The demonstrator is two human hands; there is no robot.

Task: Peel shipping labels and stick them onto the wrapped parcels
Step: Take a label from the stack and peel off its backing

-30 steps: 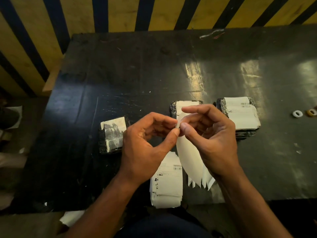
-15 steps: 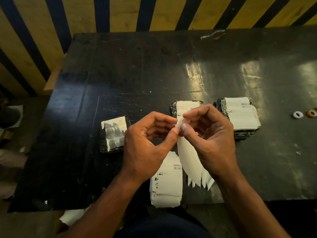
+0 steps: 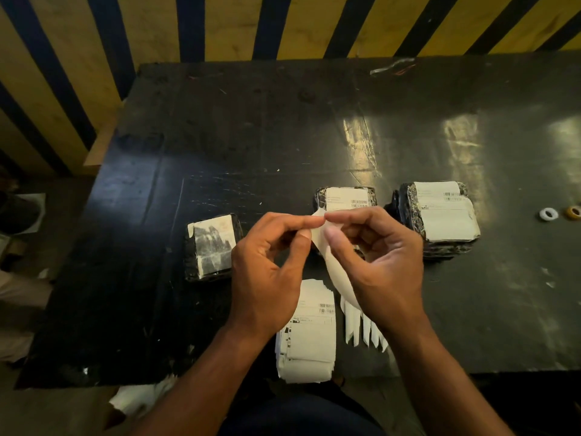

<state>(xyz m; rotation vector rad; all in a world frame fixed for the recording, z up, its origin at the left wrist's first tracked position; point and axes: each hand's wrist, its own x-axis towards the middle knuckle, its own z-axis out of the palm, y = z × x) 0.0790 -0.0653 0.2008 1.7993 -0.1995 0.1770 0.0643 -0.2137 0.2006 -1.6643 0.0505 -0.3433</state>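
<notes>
My left hand [image 3: 267, 272] and my right hand [image 3: 382, 262] both pinch the top edge of one white shipping label [image 3: 333, 265], which hangs between them above the black table [image 3: 251, 146]. Its top corner is split open at my fingertips. A stack of printed labels [image 3: 309, 338] lies below my left hand at the near edge. Three black-wrapped parcels stand behind: one on the left [image 3: 212, 247] with a smudged paper on top, a middle one [image 3: 345, 198] with a label, and a right pile [image 3: 440, 215] with labels.
Several white backing strips [image 3: 364, 328] lie under my right wrist. Two small tape rolls, one white [image 3: 548, 213] and one yellow [image 3: 574, 211], sit at the far right. A yellow and black striped wall [image 3: 220, 26] runs behind the table. Paper scraps lie on the floor at the left.
My fingertips have drawn slightly apart at the label's top, and its corner now shows separated. Both hands sit a little higher over the table.
</notes>
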